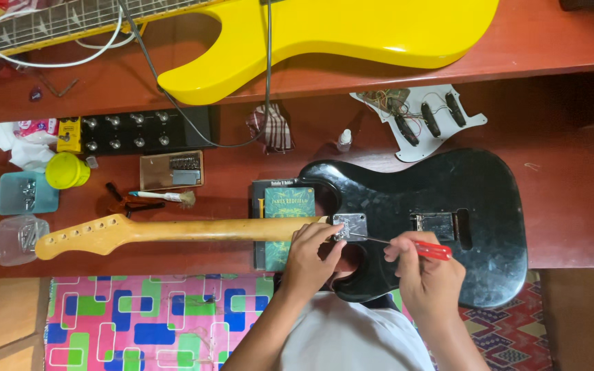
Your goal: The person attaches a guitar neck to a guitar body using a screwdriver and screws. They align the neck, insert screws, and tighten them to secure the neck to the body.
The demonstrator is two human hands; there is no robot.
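Leaning over the red-brown desk (pixel 572 206), the person works at the back of a black guitar body (pixel 476 199) lying face down, its pale wooden neck (pixel 173 230) running off to the left. The right hand (pixel 424 268) has its grip clamped on a red-handled screwdriver (pixel 431 250); the thin shaft slants up and to the left from that grip, its tip meeting the silvery neck plate (pixel 349 225) at the joint of neck and body. The left hand (pixel 309 257) sits just left of the shaft, fingers curled together and pressed against the near edge of the plate and the neck heel; whether it pinches a screw I cannot tell.

Beyond the left grip, partly under the neck, lies a dark green book (pixel 284 206). Further off from the right grip, past the body, a white pickguard (pixel 424 120) lies with its wiring showing. Well away to the left of both grips sit a small brush (pixel 166 197), a shallow tray of metal parts (pixel 171 170), a black pedal unit with knobs (pixel 139 130) and a yellow-green lid (pixel 67 170). A yellow guitar (pixel 352 31) lies along the far shelf.
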